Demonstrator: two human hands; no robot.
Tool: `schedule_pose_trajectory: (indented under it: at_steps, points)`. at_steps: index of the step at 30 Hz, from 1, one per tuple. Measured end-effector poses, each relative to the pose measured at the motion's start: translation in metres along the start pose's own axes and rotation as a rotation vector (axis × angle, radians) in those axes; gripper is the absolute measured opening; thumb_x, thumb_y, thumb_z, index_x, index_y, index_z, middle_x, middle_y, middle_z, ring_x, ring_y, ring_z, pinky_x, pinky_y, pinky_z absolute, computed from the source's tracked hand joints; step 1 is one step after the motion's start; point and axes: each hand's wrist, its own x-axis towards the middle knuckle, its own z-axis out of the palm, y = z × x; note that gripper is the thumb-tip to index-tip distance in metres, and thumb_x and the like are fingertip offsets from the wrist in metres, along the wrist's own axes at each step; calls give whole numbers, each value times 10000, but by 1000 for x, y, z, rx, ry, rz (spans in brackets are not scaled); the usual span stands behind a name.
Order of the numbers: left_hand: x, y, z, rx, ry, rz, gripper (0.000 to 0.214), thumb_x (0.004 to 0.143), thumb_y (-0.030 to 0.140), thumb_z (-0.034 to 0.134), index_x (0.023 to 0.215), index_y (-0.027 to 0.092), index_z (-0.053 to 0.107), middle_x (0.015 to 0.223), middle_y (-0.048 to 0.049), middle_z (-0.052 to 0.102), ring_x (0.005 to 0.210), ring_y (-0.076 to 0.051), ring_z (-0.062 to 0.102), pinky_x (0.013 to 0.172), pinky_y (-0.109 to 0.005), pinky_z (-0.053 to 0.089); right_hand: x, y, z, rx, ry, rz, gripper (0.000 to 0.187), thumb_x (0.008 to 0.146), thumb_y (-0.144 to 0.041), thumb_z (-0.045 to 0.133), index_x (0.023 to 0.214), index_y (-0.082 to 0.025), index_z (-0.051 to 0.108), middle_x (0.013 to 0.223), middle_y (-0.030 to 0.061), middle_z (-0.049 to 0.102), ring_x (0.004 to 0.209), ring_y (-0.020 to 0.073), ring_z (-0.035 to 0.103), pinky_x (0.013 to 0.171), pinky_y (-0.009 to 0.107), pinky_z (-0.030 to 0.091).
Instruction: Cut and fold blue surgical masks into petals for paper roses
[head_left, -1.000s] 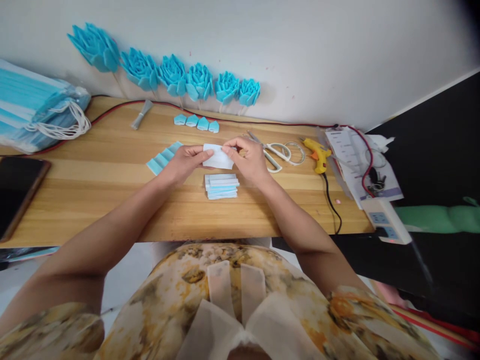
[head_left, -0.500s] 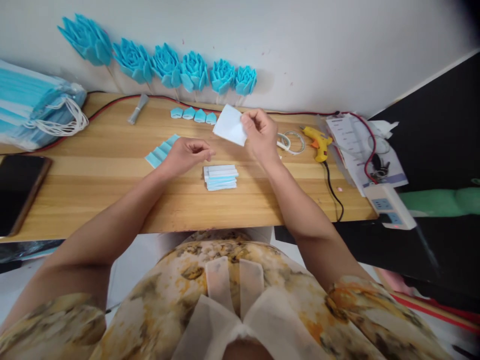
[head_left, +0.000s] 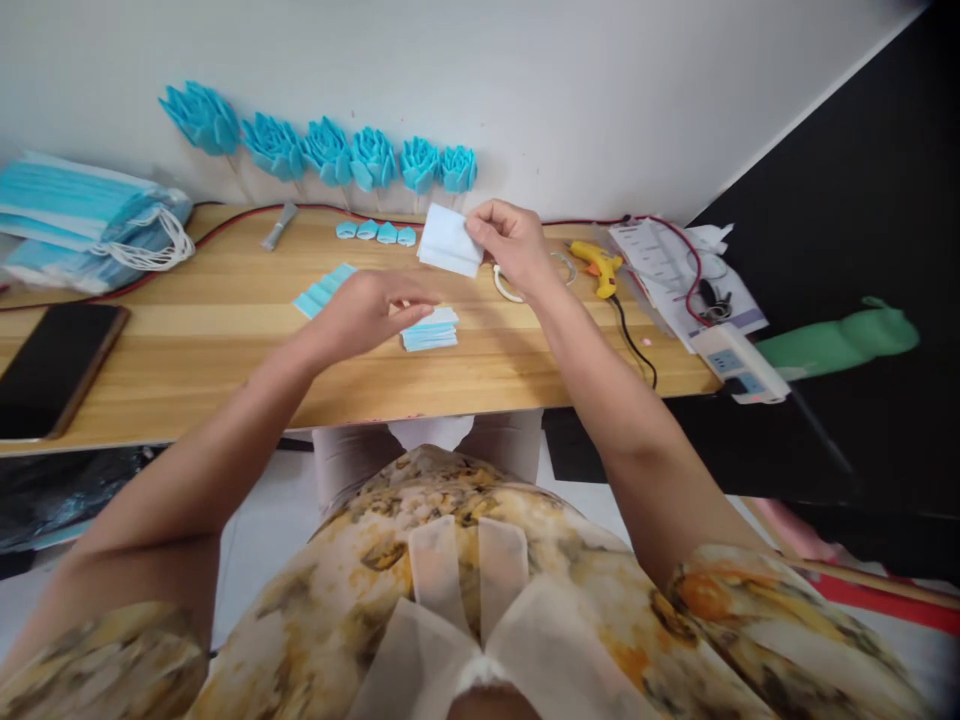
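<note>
Between the thumb and fingers of my right hand (head_left: 514, 245) is a white, creased square of face-mask fabric (head_left: 450, 242), raised over the table. My left hand (head_left: 371, 310) reaches across with thumb and fingers apart and nothing visible between them. Its fingertips are close above a small stack of cut mask pieces (head_left: 431, 335), white and light blue; whether they touch it I cannot tell. Behind that hand lies a pleated blue mask piece (head_left: 322, 290), partly covered by it. Several small folded blue petals (head_left: 367, 230) stand in a row farther back.
Several blue fabric flowers (head_left: 373, 160) on sticks lean along the wall. At left are a pack of masks (head_left: 67, 205) and a phone (head_left: 56, 370). To the right lie a yellow glue gun (head_left: 600, 268), a white tape roll (head_left: 506, 285), papers (head_left: 652, 260) and a power strip (head_left: 739, 365).
My left hand has moved towards the stack and its fingers have parted. My right hand still holds the white square, now turned flatter to view. The camera view has shifted.
</note>
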Motion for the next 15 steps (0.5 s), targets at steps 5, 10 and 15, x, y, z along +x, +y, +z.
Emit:
schedule_pose_trajectory:
  at_steps: [5, 10, 15]
  points:
    - [-70, 19, 20, -209, -255, 9, 257, 883, 440, 666, 997, 260, 811, 979, -40, 801, 870, -240, 739, 762, -306, 549, -32, 2, -5, 113, 57, 100, 553, 631, -739, 763, 761, -231, 590, 663, -42, 568, 630, 114, 560, 553, 250, 482]
    - [-124, -10, 54, -309, -620, -113, 345, 938, 454, 586, 1143, 248, 772, 1087, -47, 786, 946, -227, 741, 798, -274, 542, -42, 13, -10, 200, 83, 161, 580, 602, -742, 777, 767, -233, 554, 646, -55, 530, 586, 100, 542, 524, 232, 455]
    - [-142, -89, 103, -157, -439, -303, 421, 915, 511, 540, 1126, 230, 772, 1245, -76, 733, 1202, -301, 653, 1045, -371, 465, -38, 23, -10, 176, 112, 135, 588, 645, -776, 718, 774, -237, 521, 653, -41, 506, 626, 123, 561, 528, 244, 433]
